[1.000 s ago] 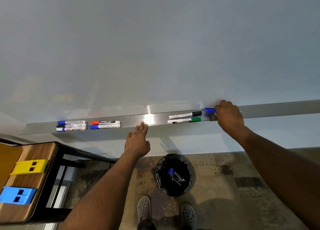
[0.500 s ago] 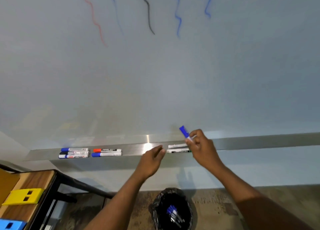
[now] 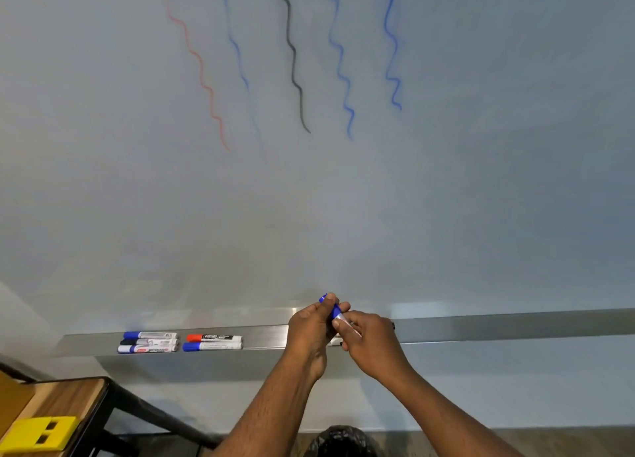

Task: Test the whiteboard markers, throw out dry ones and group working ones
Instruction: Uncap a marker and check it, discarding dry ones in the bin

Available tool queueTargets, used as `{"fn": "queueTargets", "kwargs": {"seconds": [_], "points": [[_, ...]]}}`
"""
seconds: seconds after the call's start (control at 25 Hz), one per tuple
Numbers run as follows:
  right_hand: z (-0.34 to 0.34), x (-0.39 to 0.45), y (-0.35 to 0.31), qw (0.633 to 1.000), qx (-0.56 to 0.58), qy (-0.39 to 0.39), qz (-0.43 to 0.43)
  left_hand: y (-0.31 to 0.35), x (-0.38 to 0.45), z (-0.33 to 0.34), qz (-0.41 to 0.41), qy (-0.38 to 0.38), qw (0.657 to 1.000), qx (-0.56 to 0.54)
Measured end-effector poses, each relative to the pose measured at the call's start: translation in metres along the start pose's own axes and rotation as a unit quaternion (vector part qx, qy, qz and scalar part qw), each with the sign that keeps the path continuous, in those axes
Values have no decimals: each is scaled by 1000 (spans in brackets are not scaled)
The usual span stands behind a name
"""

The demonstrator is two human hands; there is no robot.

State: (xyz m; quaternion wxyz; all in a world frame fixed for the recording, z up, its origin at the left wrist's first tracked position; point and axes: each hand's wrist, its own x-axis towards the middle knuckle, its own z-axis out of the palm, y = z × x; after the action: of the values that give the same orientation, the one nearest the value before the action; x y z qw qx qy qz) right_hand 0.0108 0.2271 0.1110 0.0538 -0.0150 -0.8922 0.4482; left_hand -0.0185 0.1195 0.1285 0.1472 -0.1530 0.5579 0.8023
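Observation:
Both hands meet in front of the metal marker tray (image 3: 481,329) on a blue-capped whiteboard marker (image 3: 335,311). My left hand (image 3: 311,329) grips its blue cap end, and my right hand (image 3: 371,343) pinches its white barrel. On the tray's left lie three markers (image 3: 149,342) in a stack, and beside them a red-capped marker (image 3: 214,337) above a blue-capped one (image 3: 212,346). A bit of another marker (image 3: 336,342) shows under my hands. The whiteboard (image 3: 446,181) carries several wavy test lines in red, blue and black.
The rim of a black-lined bin (image 3: 340,439) shows at the bottom edge below my hands. A wooden table (image 3: 68,394) with a yellow block (image 3: 37,434) stands at the lower left.
My right hand lifted the blue-capped marker off the tray and brought it left. My left hand rose from the tray edge and took hold of its cap. The view tilted upward.

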Motion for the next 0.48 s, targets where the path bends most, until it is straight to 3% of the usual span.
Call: {"fn": "queueTargets", "kwargs": {"seconds": [0.08, 0.16, 0.24, 0.28, 0.36, 0.48], "points": [[-3, 2, -3, 1000, -14, 6, -4, 4, 5, 3, -10, 11, 1000, -22], [-6, 0, 0, 1000, -16, -2, -6, 24, 19, -7, -6, 23, 993, -115], [-4, -12, 7, 999, 5, -46, 4, 57, 34, -29, 44, 53, 991, -116], [-4, -17, 11, 997, 17, -66, 19, 70, 36, -37, 78, 55, 994, -61], [-8, -21, 16, 994, 51, -69, 67, 83, 30, -35, 150, 42, 976, 150], [-29, -4, 5, 995, 92, -13, 46, 93, 15, -12, 298, 45, 859, 415]]}}
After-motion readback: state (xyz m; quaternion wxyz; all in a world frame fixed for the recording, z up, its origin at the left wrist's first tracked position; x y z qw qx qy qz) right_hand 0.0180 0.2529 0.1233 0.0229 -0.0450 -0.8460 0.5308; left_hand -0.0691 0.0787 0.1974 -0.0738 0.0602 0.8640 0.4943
